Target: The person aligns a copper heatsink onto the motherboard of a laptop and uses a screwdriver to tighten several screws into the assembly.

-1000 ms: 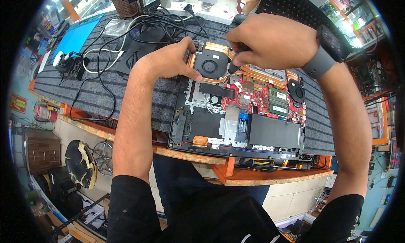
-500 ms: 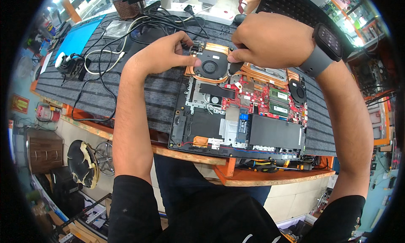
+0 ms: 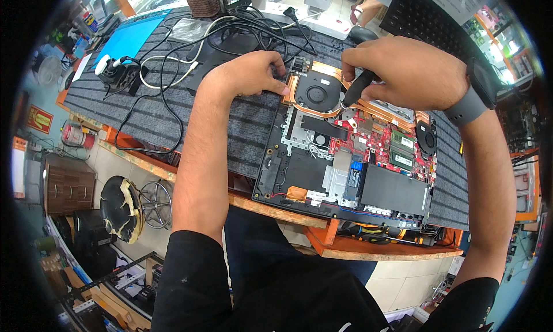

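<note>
An opened laptop [image 3: 282, 176] lies on the dark striped mat, its red circuit board [image 3: 374, 139] and black battery [image 3: 394, 188] exposed. At its far left corner sits a round black cooling fan [image 3: 317, 94], framed by a copper heatsink [image 3: 314, 111]. My left hand [image 3: 247, 75] is closed at the heatsink's left edge, thumb on the copper and fingers curled beyond it. My right hand [image 3: 403, 72] grips a black-handled screwdriver [image 3: 360, 89], tilted, with its thin tip down at the fan's near right corner. What the tip touches is too small to tell.
Tangled black cables [image 3: 253, 29] lie beyond the laptop, with a blue sheet [image 3: 129, 41] at the far left. A black power adapter [image 3: 118, 75] stands on the mat [image 3: 213, 139]. A keyboard [image 3: 426, 29] is at the back right. Tools lie on a shelf [image 3: 386, 248] below the table edge.
The whole view has shifted, moving the laptop rightward in the picture. My left thumb has slid from the fan to the copper edge. More of the screwdriver's handle shows in my right hand.
</note>
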A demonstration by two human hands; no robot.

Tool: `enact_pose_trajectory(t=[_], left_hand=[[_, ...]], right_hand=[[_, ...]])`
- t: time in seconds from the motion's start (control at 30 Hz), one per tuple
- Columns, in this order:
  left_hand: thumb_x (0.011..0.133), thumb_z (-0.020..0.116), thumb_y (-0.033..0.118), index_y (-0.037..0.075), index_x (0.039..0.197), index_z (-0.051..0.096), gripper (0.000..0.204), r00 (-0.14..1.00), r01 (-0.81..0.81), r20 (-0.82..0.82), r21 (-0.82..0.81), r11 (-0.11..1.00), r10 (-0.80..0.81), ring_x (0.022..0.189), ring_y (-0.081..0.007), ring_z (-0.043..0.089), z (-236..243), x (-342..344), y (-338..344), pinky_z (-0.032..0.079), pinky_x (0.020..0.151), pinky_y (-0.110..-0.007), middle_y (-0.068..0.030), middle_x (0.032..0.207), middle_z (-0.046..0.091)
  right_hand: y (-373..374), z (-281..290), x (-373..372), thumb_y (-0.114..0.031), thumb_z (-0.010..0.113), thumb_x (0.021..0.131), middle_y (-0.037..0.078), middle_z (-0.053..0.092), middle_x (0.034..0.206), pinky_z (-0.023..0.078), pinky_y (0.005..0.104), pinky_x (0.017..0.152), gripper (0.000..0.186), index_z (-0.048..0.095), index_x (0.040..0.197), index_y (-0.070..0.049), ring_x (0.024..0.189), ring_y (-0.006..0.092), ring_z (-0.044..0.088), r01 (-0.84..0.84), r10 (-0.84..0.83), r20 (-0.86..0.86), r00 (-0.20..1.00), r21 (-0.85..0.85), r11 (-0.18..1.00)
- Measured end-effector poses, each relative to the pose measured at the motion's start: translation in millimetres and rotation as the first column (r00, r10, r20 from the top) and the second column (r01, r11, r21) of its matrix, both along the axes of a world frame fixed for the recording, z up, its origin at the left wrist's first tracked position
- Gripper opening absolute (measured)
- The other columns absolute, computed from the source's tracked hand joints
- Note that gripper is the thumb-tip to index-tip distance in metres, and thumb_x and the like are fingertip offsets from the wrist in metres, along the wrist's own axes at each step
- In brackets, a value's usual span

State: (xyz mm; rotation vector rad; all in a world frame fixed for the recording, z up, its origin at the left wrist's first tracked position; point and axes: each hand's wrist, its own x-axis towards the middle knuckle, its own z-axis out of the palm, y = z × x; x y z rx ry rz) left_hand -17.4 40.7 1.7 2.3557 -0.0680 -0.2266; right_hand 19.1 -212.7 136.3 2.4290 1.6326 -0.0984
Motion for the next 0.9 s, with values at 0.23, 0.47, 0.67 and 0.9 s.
enact_pose_trajectory(t=[0.23, 0.47, 0.67, 0.9], left_hand=[[0.085, 0.079, 0.034, 0.001, 0.093, 0.068, 0.036, 0.978, -0.003, -0.21, 0.01, 1.0, 0.005, 0.055, -0.0116, 0.062, 5.0, 2.8, 4.4, 0.043, 0.043, -0.026, -0.0036, 0.07, 0.064], [0.09, 0.074, 0.032, 0.0, 0.091, 0.068, 0.033, 0.952, -0.022, -0.306, -0.085, 0.996, -0.005, 0.062, -0.0154, 0.069, 6.1, 1.6, 0.6, 0.05, 0.047, -0.026, -0.0081, 0.074, 0.069], [0.091, 0.073, 0.03, 0.0, 0.09, 0.067, 0.031, 0.949, -0.015, -0.314, -0.103, 0.995, -0.018, 0.064, -0.016, 0.07, 6.7, 2.7, 1.3, 0.051, 0.049, -0.026, -0.0084, 0.075, 0.069], [0.091, 0.073, 0.029, 0.0, 0.087, 0.066, 0.03, 0.947, -0.005, -0.32, -0.09, 0.996, -0.024, 0.064, -0.0155, 0.07, 6.7, 3.6, 1.7, 0.051, 0.049, -0.026, -0.0075, 0.074, 0.069]], right_hand=[[13.1, 13.1, -9.2, -0.02, 0.076, 0.083, 0.013, 0.07, 0.09, 0.051, 0.0443, 0.079, 0.023, 0.066, 0.099, -0.007, 0.091, 0.0336, 0.067, 0.141, -0.143, -0.01, 0.99, -0.132, 0.981], [8.2, 2.4, -0.8, -0.027, 0.076, 0.085, 0.016, 0.071, 0.086, 0.056, 0.0414, 0.076, 0.026, 0.071, 0.094, -0.003, 0.085, 0.0332, 0.071, 0.013, -0.011, 0.028, 1.0, -0.049, 0.999], [22.6, 12.9, -12.7, -0.026, 0.076, 0.085, 0.016, 0.07, 0.084, 0.053, 0.044, 0.077, 0.024, 0.07, 0.093, -0.004, 0.086, 0.0352, 0.068, 0.235, -0.222, 0.085, 0.971, -0.224, 0.946], [10.5, 1.8, -5.7, -0.025, 0.076, 0.085, 0.016, 0.069, 0.085, 0.051, 0.046, 0.078, 0.023, 0.069, 0.093, -0.005, 0.089, 0.0363, 0.067, 0.103, -0.103, 0.009, 0.995, -0.059, 0.993]])
